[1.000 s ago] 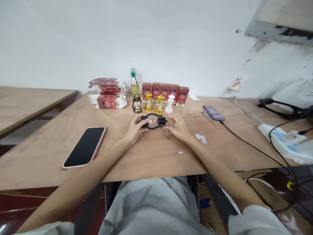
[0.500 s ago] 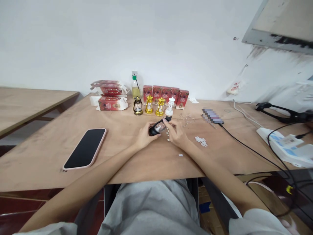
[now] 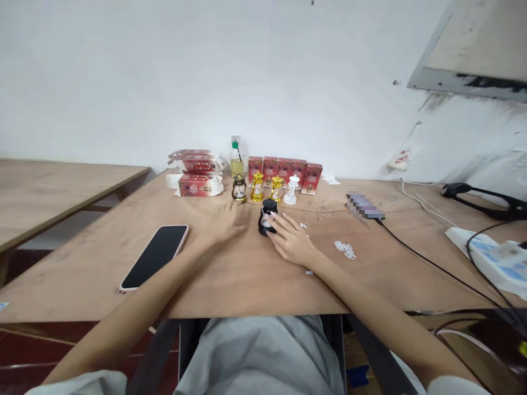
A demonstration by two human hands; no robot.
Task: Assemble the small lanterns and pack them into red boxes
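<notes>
A small black lantern (image 3: 262, 226) with a clear middle stands upright on the table in front of me. My right hand (image 3: 293, 241) is closed on its right side, the fingers reaching across its front and hiding part of it. Apart from the lantern, to its left, my left hand (image 3: 225, 224) is blurred by motion; its fingers look stretched out and nothing shows in them. Behind stand a bronze lantern (image 3: 239, 189), two gold lanterns (image 3: 257, 187) and a white lantern (image 3: 291, 191).
Several red boxes (image 3: 284, 173) line the back beside a bottle (image 3: 236, 162). Opened red cartons (image 3: 196, 184) lie at back left. A phone (image 3: 156, 255) is left; small white pieces (image 3: 345, 249), thin wires (image 3: 315, 213), a cabled phone (image 3: 365, 206) and a power strip (image 3: 486, 263) are right.
The black lantern, tilted in both hands before, now stands upright on the table. My left hand has let go and moved left. My right hand stays at the lantern. The view has shifted slightly.
</notes>
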